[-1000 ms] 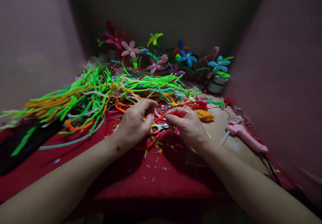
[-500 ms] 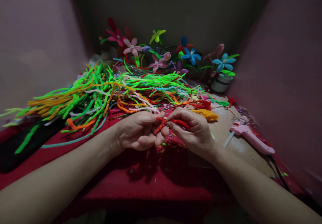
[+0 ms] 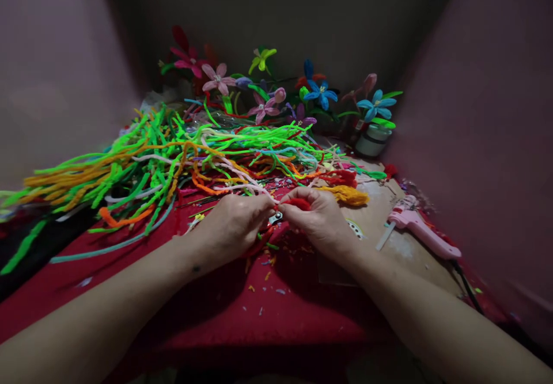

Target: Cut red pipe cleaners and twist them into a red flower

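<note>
My right hand (image 3: 315,217) pinches a bent red pipe cleaner (image 3: 300,204) between thumb and fingers. Close against it, my left hand (image 3: 239,220) is closed, back of the hand up, its thumb and fingertips meeting at the end of the same red pipe cleaner. What lies inside the left fingers is mostly hidden. Just under the fingertips shows the metal head of a small tool (image 3: 275,217) with red beside it; its kind is unclear.
A heap of green, orange and white pipe cleaners (image 3: 129,165) spreads behind my hands. Pipe-cleaner flowers (image 3: 322,93) stand at the back. At right, a pink glue gun (image 3: 421,231) lies on a cardboard sheet (image 3: 404,263). Scraps dot the red cloth (image 3: 242,326).
My left hand has turned from palm up with loose fingers to back up and closed. The red pipe cleaner's crossed ends are now hidden, and the metal tool shows below. The view shifted slightly.
</note>
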Motion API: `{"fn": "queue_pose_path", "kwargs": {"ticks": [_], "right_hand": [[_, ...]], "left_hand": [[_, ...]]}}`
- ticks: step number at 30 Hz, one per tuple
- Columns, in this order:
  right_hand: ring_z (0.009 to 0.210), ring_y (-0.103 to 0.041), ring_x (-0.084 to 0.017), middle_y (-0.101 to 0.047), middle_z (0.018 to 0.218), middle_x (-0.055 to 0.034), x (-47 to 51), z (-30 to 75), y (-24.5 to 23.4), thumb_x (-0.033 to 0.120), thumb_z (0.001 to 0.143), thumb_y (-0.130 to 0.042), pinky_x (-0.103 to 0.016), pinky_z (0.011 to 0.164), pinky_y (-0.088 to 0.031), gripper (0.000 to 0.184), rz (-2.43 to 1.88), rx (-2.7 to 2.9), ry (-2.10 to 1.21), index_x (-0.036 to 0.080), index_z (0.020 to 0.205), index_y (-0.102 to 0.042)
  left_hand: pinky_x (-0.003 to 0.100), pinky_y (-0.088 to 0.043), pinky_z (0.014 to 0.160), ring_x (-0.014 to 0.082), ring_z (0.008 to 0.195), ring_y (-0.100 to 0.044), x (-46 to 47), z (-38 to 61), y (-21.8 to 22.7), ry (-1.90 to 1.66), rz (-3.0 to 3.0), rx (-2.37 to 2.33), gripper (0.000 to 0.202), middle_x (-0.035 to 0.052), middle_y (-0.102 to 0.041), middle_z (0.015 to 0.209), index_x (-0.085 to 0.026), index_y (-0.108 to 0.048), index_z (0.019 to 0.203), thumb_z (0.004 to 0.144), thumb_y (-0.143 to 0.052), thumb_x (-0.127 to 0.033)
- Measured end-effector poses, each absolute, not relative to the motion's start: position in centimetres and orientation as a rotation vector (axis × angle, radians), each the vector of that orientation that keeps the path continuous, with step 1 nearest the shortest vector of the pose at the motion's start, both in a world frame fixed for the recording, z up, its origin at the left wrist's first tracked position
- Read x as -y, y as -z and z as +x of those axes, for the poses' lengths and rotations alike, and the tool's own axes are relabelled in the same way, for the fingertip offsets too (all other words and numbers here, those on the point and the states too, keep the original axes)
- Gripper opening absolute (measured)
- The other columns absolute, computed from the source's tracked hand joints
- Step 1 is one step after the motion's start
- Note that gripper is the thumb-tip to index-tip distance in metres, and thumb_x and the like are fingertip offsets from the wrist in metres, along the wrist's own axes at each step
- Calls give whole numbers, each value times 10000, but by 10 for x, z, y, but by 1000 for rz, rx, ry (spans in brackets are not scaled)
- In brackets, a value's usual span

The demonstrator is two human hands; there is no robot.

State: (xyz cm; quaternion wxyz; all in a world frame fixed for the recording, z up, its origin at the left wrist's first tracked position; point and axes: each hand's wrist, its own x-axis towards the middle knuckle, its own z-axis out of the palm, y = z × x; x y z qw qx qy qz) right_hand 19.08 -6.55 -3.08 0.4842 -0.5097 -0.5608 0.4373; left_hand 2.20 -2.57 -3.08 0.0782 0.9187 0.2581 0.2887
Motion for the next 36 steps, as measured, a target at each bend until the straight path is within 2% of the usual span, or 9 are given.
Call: {"fn": "queue_pose_path", "kwargs": {"ticks": [4,9,13,16,20,22,28,33,36], "right_hand": [[476,-411,-59,-496,526,58,64,188,30,203,696,-622,-209,469,-322,68,-1236,1320,-1030,148,668,-594],[402,-385,-68,-466,460,58,61,184,31,238,683,-618,-226,416,-308,139,-1041,1059,-1340,155,590,-558],[459,-426,-64,-544,580,47,57,181,37,276,650,-688,-210,448,-338,175,-980,1065,-1312,157,749,-605],[509,-439,-67,-567,638,34,60,181,40,324,680,-683,-205,477,-341,201,-1008,1194,-1194,165,761,-592],[484,-333,-54,-380,470,62,74,182,39,311,761,-608,-205,467,-263,317,-955,1650,-967,158,516,-478],[466,-312,-51,-339,441,64,79,182,40,302,782,-579,-205,454,-246,360,-887,1840,-902,160,481,-444],[455,-273,-49,-308,448,63,80,184,46,371,816,-529,-219,450,-229,446,-846,1976,-711,173,459,-349],[455,-251,-55,-271,445,68,76,185,46,360,809,-544,-234,461,-222,446,-909,1961,-619,178,452,-347],[444,-253,-53,-275,444,69,74,184,48,358,802,-550,-237,462,-224,445,-879,1921,-598,181,448,-347]], "left_hand": [[228,-376,475,129,520,-581,25,22,40,-1037,2990,-747,196,30,-627,620,-122,-595,798,873,-417,-157],[243,-417,508,157,606,-639,25,20,45,-1202,3218,-734,190,55,-688,741,-121,-591,938,847,-426,-95],[222,-446,538,138,570,-633,20,23,36,-1253,2856,-995,183,23,-687,699,-145,-616,928,871,-448,-188],[220,-445,524,127,512,-600,10,36,18,-1161,2466,-1202,230,-3,-671,638,-164,-647,901,863,-475,-312],[247,-465,662,162,725,-629,-10,70,-6,-1030,2475,-1057,223,32,-698,789,-180,-698,802,790,-552,-348],[250,-459,651,162,723,-612,-22,93,-11,-954,2512,-1025,247,48,-685,785,-164,-715,791,781,-554,-350],[235,-452,665,162,744,-618,-53,162,5,-674,2649,-976,264,66,-699,825,-118,-728,886,795,-550,-290],[265,-432,694,193,796,-606,-64,190,24,-556,2812,-966,228,80,-682,829,-162,-743,826,784,-532,-239],[282,-422,673,219,816,-596,-63,192,28,-484,2895,-969,262,100,-663,823,-159,-737,799,799,-510,-290]]}}
